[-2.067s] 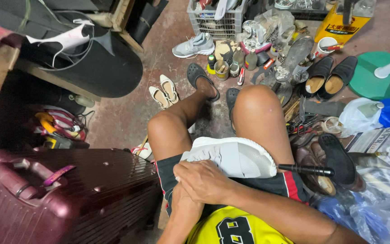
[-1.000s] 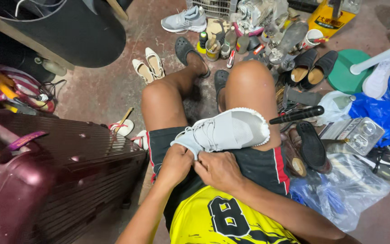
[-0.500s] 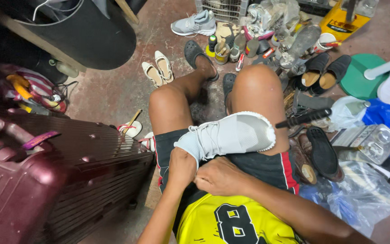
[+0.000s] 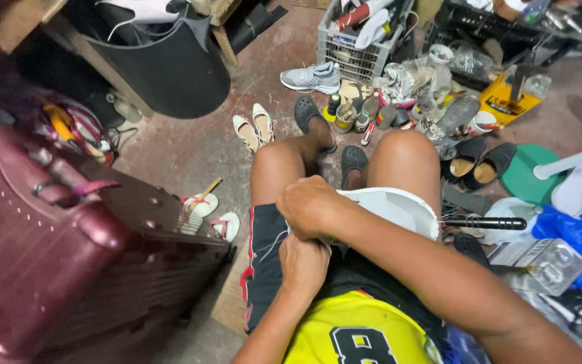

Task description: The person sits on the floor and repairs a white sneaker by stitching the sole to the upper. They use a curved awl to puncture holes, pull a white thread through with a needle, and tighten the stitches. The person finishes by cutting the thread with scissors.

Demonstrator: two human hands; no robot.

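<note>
1 white sneaker (image 4: 399,209) lies sole-up across the person's lap, between the 2 bare thighs, its toe toward the right knee. The right hand (image 4: 314,205) sits over the heel end, fingers curled down and clamped on the shoe's edge. The left hand (image 4: 302,264) is just beneath it, against the black shorts (image 4: 264,269), fingers tucked under the shoe's heel; whether they grip it I cannot tell. So the heel is hidden between the 2 hands, and the rest of the sole sticks out past the knuckles to the right.

Just beside the toe, 1 black-handled tool (image 4: 483,222) points right. On the floor ahead of the knees are 1 pair of cream flat shoes (image 4: 254,128), 1 grey sneaker (image 4: 311,77) and 1 pair of black slip-ons (image 4: 483,162). The person's own feet wear 2 dark clogs (image 4: 308,114). 1 maroon suitcase (image 4: 55,249) stands close on the left, with 1 pair of white sandals (image 4: 213,216) beside it. 1 grey plastic crate (image 4: 355,54) stands further back.
</note>
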